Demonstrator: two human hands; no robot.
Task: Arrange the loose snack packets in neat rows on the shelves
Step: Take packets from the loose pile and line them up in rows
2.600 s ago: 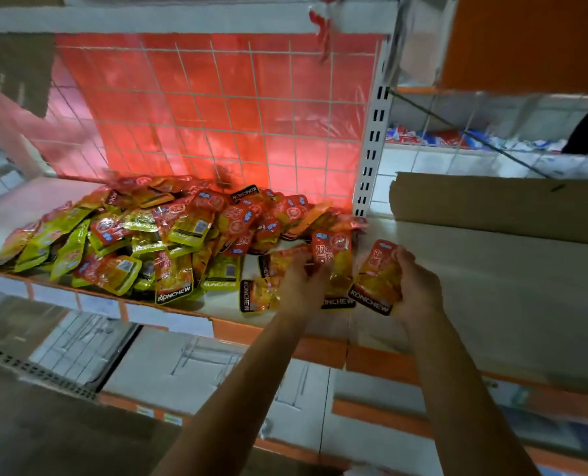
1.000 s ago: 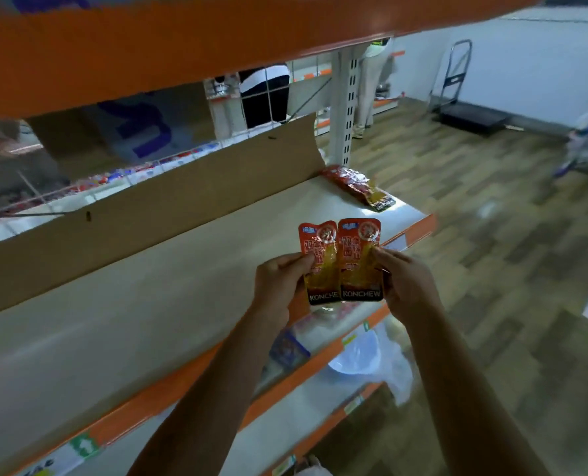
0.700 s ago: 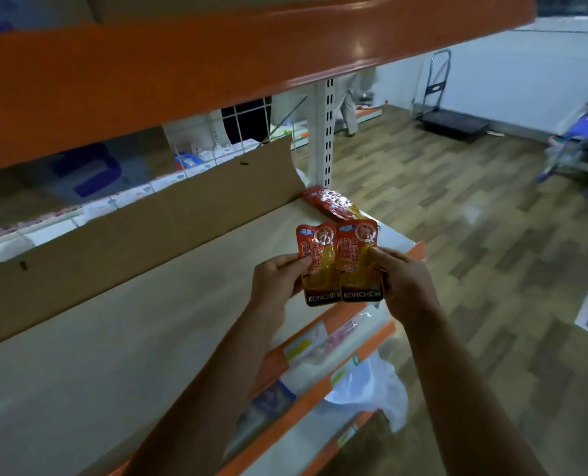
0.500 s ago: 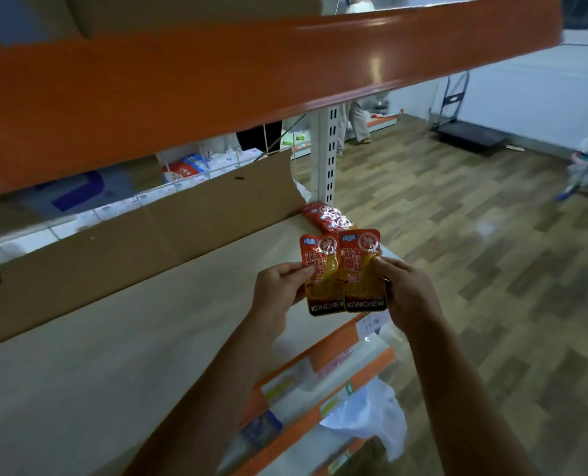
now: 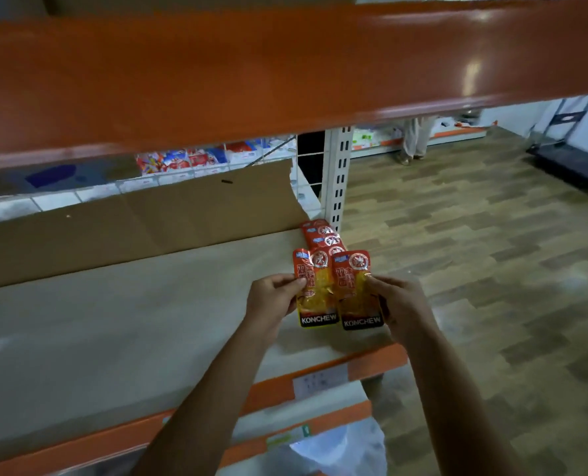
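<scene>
Two red and yellow KONCHEW snack packets are held side by side above the right end of the pale shelf (image 5: 114,321). My left hand (image 5: 272,298) pinches the left packet (image 5: 314,290) by its left edge. My right hand (image 5: 397,304) pinches the right packet (image 5: 356,293) by its right edge. Just behind them, a short row of the same packets (image 5: 323,235) lies overlapping on the shelf, running back toward the white upright post (image 5: 337,176).
An orange shelf beam (image 5: 285,73) hangs low overhead. A cardboard sheet (image 5: 141,221) lines the shelf's back. Lower shelves with orange edges (image 5: 285,386) and a white plastic bag (image 5: 340,448) lie below. Wood-pattern floor (image 5: 491,269) is to the right, with a person's legs (image 5: 414,142) far off.
I turned from the heap of packets at the shelf's left end to its right end. Both hands have carried the two packets forward and down, close to the row lying there.
</scene>
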